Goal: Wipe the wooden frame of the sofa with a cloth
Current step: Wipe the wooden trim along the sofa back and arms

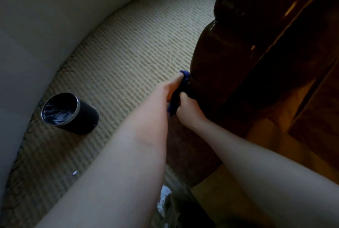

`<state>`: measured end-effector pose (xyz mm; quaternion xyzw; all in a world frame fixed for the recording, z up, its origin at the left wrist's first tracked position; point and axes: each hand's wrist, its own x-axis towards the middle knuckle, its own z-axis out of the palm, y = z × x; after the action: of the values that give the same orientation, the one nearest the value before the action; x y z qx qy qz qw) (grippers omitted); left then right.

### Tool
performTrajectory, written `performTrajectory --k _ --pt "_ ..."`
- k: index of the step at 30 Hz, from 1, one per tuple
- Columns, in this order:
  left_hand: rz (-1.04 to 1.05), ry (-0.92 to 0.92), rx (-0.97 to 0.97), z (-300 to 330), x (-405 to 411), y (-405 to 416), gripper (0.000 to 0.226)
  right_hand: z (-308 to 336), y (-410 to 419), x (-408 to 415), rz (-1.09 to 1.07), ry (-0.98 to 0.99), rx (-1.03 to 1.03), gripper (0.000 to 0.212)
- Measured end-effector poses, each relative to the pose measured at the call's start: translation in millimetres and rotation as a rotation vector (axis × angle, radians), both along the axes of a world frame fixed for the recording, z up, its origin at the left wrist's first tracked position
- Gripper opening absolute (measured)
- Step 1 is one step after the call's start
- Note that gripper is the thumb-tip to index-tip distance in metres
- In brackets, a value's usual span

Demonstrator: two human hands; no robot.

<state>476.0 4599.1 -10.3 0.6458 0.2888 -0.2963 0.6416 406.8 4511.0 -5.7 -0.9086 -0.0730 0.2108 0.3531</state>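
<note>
The dark, glossy wooden frame of the sofa runs down the right half of the view, with carved bulges along its edge. A small dark blue cloth lies against the lower part of that frame. My left hand presses the cloth to the wood with its fingers stretched out. Just below it, my right hand grips the cloth's lower end with curled fingers. Both forearms reach in from the bottom of the view.
A ribbed beige rug covers the floor. A black round bin with a liner stands on it at the left. A pale floor lies beyond the rug. A small white scrap lies on the rug near the bottom.
</note>
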Motion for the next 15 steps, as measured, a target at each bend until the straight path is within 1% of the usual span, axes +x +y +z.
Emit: performTrajectory --k 2,6,8,10,12,14,15 --pt "-0.026 -0.027 -0.096 8 -3 0 0.033 3 -1 -2 -0.057 -0.034 0.060 0.017" --pt "-0.007 -0.218 -0.324 47 -16 8 0.030 22 2 -16 -0.175 -0.210 0.200 0.021" --pt "-0.028 -0.319 -0.348 75 -23 9 0.027 39 7 -21 -0.239 -0.323 0.260 0.019" --pt "-0.072 -0.355 -0.350 98 -30 3 0.029 60 7 -25 -0.315 -0.378 0.279 0.016" --pt "-0.034 -0.430 -0.386 120 -38 2 0.031 85 5 -26 -0.356 -0.421 0.294 0.016" --pt "0.018 -0.527 -0.425 137 -44 1 0.024 111 5 -26 -0.391 -0.507 0.295 0.018" --pt "0.007 -0.567 -0.429 143 -44 0 0.019 125 5 -24 -0.417 -0.565 0.285 0.020"
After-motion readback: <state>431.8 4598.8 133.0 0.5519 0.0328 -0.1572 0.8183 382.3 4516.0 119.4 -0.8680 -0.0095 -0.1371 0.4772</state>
